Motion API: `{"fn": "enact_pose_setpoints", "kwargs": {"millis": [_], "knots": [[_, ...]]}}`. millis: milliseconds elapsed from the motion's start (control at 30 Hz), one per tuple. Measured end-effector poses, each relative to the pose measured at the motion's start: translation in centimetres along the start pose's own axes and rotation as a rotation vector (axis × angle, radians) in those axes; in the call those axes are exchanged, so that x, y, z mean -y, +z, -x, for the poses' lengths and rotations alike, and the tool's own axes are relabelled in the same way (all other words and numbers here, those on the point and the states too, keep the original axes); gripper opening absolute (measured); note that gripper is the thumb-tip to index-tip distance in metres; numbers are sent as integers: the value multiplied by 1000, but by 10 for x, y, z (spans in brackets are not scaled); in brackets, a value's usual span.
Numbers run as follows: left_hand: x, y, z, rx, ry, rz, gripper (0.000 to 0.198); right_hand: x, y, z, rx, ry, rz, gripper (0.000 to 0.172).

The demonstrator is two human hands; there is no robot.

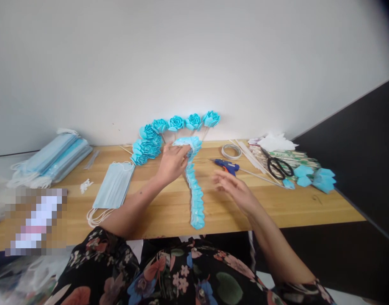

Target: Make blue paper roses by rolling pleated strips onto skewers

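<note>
Blue petal strip (194,199), made of folded mask pieces, lies on the wooden table (308,205) and runs from the middle of the top toward the near edge. Head view only.

Left hand (172,163): fingers closed on the far end of the strip, pinching it just in front of a row of blue roses (175,123) on sticks that lean against the white wall.

Right hand (232,188): fingers spread and loose, holding nothing, hovering above the table just right of the strip. It is motion-blurred, so contact with the table cannot be told.

Glue gun (226,166), blue, lies just beyond the right hand. Tape roll (231,151) lies behind it.

Scissors (278,167), black-handled, rest on a bundle of sticks (292,157) farther right, with loose blue folded pieces (318,177) beside them.

Single face mask (113,186) lies flat left of the left forearm. Stack of masks (54,156) sits at the far left
</note>
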State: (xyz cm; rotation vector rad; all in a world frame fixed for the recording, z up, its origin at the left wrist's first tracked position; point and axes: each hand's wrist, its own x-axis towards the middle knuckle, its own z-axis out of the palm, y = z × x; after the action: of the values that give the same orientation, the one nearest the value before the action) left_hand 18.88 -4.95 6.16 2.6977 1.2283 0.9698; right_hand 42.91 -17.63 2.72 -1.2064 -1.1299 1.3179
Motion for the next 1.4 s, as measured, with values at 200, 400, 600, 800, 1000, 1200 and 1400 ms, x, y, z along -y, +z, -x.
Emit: {"fn": "enact_pose_setpoints", "kwargs": {"millis": [200, 400, 600, 800, 1000, 1200, 1400], "knots": [[-13, -6, 4, -15, 170, -130, 29, 51, 6, -47, -60, -296, 301, 46], [-20, -4, 13, -5, 349, -178, 36, 79, 11, -91, 67, -383, 497, 53], [-15, 0, 17, 33, 350, -150, 37, 72, 26, -109, 230, -105, 201, 43], [-4, 6, 16, -12, 97, 170, 39, 98, 43, -116, 212, -175, -30, 33], [14, 19, 16, -8, -343, 927, 58, 125, 64, -139, 140, -326, -12, 32], [38, 37, 28, -32, -535, 1263, 61, 124, 83, -177, 128, -306, -24, 34], [59, 56, 34, -69, -599, 1310, 59, 109, 95, -204, 142, -229, -2, 31]]}}
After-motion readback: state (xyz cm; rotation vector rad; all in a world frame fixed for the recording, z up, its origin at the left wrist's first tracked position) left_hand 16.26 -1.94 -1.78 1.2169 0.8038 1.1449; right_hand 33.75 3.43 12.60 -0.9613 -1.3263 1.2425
